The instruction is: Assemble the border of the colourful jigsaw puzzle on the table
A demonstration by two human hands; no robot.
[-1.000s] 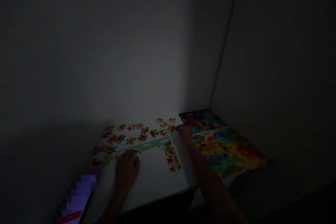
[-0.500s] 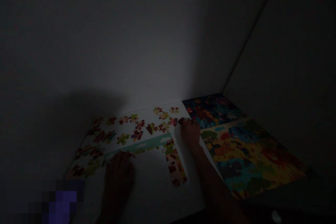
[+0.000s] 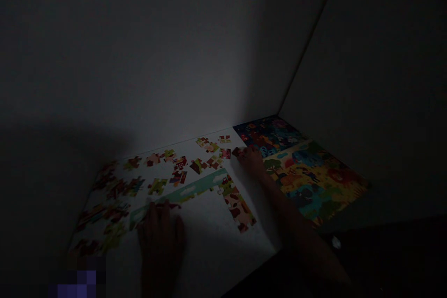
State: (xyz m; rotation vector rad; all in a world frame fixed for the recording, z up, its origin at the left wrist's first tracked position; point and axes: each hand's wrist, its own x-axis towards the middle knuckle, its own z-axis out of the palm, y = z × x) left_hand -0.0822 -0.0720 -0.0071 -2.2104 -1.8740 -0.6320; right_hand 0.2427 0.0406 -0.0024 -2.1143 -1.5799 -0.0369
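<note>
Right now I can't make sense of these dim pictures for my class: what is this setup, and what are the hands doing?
There's no machine here. One camera worn on a person's head looks down at their two bare hands. On a white surface lie loose jigsaw pieces and a joined border strip, beside a colourful illustrated sheet. The left hand rests against the strip. The right hand touches a dark piece, but it's too dim to tell whether it's held.

Jigsaw border strip [image 3: 185,191]: teal-green, white clouds. Loose jigsaw pieces [image 3: 157,186]: dark red, pink, lime. Printed puzzle picture [image 3: 307,181]: yellow, green, blue, red patches. Upper panel [image 3: 268,134]: navy, multicoloured figures. Surface [image 3: 216,237]: white.
</note>
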